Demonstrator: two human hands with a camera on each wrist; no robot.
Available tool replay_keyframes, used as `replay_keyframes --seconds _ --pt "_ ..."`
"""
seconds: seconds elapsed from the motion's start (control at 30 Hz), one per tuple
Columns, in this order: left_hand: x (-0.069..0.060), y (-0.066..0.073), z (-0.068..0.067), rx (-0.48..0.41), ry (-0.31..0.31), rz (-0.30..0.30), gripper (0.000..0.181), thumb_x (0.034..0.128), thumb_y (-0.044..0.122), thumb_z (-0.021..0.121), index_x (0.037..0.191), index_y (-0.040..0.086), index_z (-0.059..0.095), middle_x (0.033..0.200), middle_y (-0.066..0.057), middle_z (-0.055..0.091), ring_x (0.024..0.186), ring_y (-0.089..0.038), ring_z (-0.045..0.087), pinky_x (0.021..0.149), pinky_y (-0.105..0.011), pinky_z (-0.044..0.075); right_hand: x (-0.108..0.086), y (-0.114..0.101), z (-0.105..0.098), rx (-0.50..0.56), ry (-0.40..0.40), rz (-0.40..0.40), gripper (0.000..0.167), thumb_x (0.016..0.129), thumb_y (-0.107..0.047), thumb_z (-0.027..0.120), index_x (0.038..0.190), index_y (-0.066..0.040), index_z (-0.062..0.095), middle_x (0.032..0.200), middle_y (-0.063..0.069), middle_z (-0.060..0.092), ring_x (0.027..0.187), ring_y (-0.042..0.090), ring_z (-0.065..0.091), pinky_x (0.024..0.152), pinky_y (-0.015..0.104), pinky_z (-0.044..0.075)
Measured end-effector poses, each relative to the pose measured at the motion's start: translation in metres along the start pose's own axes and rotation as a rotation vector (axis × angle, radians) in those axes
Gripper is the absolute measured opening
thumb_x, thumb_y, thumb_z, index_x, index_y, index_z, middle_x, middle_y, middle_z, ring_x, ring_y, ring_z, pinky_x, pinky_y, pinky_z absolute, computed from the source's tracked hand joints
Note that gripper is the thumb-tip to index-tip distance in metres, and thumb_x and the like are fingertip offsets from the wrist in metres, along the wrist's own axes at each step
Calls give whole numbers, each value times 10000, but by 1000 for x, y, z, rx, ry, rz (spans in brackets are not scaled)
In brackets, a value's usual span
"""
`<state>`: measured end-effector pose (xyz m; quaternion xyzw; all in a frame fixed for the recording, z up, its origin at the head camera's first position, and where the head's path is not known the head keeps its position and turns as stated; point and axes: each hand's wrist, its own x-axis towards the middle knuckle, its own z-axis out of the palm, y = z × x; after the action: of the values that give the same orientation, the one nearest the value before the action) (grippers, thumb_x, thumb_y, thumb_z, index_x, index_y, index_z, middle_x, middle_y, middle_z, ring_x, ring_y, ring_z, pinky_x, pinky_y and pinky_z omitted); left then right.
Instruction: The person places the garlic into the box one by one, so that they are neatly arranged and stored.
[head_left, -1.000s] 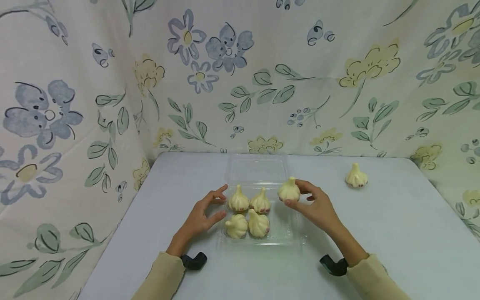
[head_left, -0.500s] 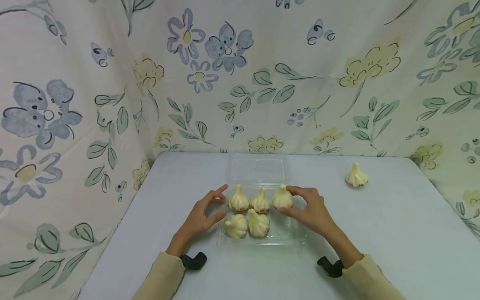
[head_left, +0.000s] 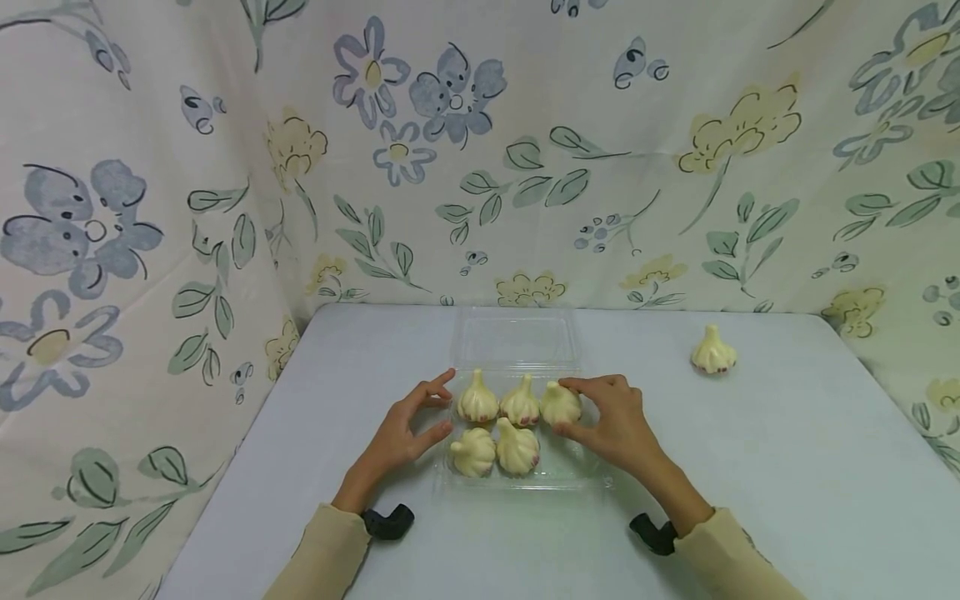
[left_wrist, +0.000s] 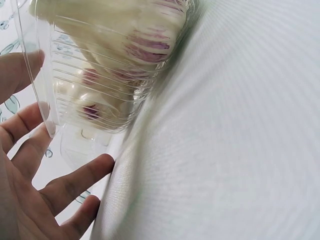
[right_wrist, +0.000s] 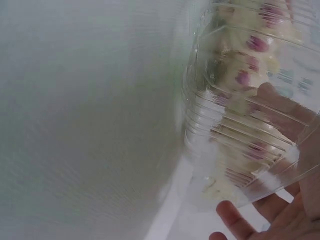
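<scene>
A clear plastic clamshell box (head_left: 555,479) stands on the table, its lid (head_left: 513,337) folded back. Inside, several garlic bulbs sit in two rows, among them a back left bulb (head_left: 477,398), a back middle bulb (head_left: 521,404), a front left bulb (head_left: 473,452) and a front middle bulb (head_left: 517,450). My right hand (head_left: 615,421) pinches another garlic bulb (head_left: 560,406) between thumb and fingers in the box's back right part. At the box's left side my left hand (head_left: 408,429) has its fingers spread, touching the rim (left_wrist: 47,107); two fingers point toward the table.
One more garlic bulb (head_left: 713,350) lies on the white table (head_left: 780,467) at the back right. A flowered cloth (head_left: 525,217) hangs behind the table and along both sides. Dark wrist devices (head_left: 388,522) sit at both wrists.
My right hand has brought its garlic bulb left and down into the box's back right part, beside the back middle bulb. The left hand stays in place.
</scene>
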<state>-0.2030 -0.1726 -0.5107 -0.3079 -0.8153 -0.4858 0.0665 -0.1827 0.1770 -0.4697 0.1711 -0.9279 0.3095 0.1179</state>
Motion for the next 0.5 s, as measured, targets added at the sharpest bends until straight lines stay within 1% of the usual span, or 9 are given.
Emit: replay_keyframes --seconds 0.17,0.23,0.4,0.5 --pt "0 0 0 -4 -2 0 384 919 99 715 1273 81 567 1617 -78 429 1178 -330 687 1091 -647 417 0 -2 0 -45 -12 -19 644 728 -307 928 1306 -163 683 1234 58 738 1107 330 550 870 491 352" --pt "-1 0 0 4 0 -2 388 916 84 712 1275 68 565 1612 -90 435 1174 -336 687 1089 -651 416 0 -2 0 -64 -19 -26 628 735 -306 923 1298 -159 688 1235 51 739 1103 328 556 858 480 362" --pt "-1 -3 3 21 15 7 415 894 32 707 1280 29 555 1579 -172 457 1150 -389 687 1071 -689 403 1 -3 0 -88 -58 -15 591 746 -298 918 1276 -149 704 1237 46 741 1081 308 556 828 434 353" --pt "-1 -3 2 18 13 5 405 899 42 708 1274 32 556 1591 -153 448 1155 -378 687 1076 -685 403 2 -4 1 -92 -73 -10 591 744 -295 920 1274 -144 706 1240 47 741 1065 298 557 819 418 350"
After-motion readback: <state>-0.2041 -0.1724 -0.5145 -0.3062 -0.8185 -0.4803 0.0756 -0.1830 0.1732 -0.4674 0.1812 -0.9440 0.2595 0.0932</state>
